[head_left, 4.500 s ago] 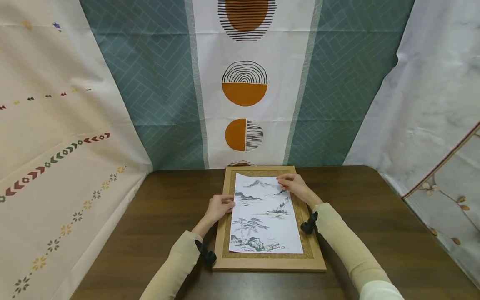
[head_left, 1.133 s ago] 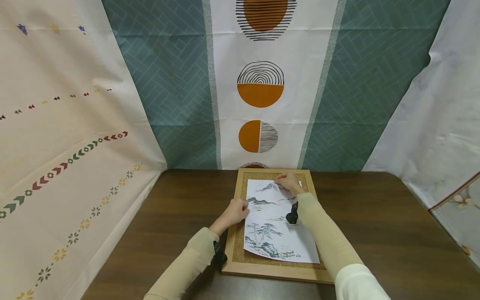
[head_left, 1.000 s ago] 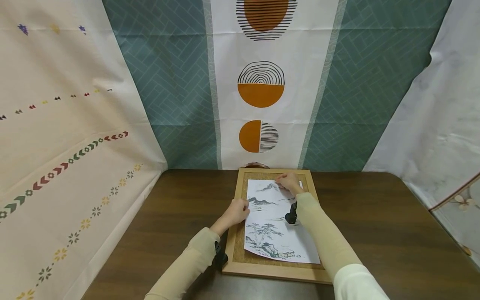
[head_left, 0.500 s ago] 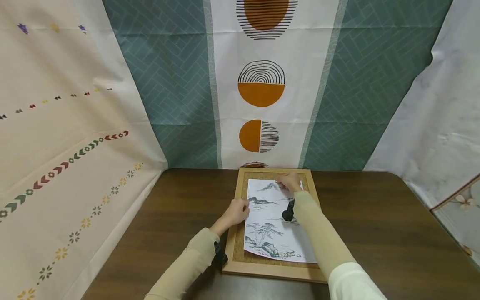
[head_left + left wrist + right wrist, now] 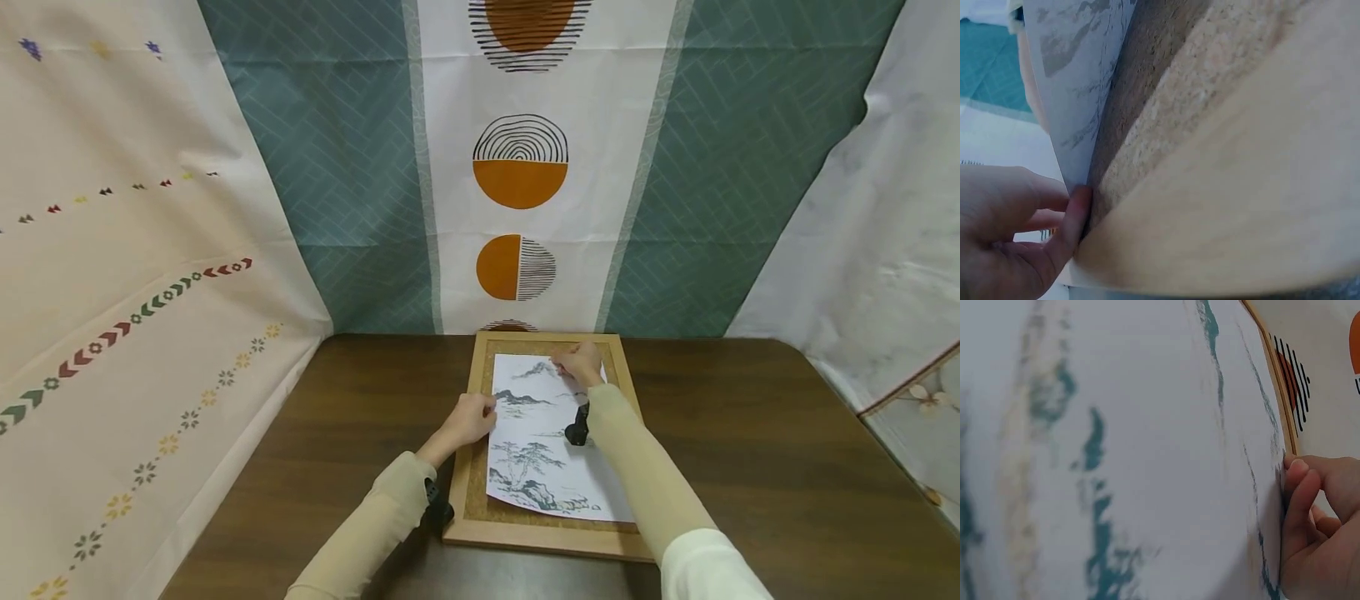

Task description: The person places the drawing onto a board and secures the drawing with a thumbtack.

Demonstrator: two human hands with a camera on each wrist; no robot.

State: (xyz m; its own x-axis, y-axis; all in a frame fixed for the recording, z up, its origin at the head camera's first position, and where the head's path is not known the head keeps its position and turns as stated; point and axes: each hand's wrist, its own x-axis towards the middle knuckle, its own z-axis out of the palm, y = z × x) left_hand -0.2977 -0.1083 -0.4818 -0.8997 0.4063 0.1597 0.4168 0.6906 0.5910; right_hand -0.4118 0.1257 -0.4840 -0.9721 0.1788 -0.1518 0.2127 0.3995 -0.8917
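Note:
A sheet of paper (image 5: 525, 425) printed with ink-style mountains and trees lies over a wood-framed cork board (image 5: 477, 500). My left hand (image 5: 468, 418) pinches the sheet's left edge; in the left wrist view that edge stands off the cork (image 5: 1166, 106), with the thumb against it. My right hand (image 5: 579, 364) reaches across the sheet to its top edge. Its thumb and forefinger meet there in the right wrist view, at the paper's edge (image 5: 1210, 487); whether something small sits between them is hidden. The sheet's lower edge bows slightly.
The board rests on a dark wooden table (image 5: 360, 417) near the table's far edge. A patterned cloth (image 5: 517, 275) hangs behind, with more cloth at the left (image 5: 187, 400) and right. Black wrist cameras hang under both sleeves.
Since the first frame, my right hand has moved from the sheet's upper right to the middle of its top edge. My left hand stays at the left edge. Little differs over the last second.

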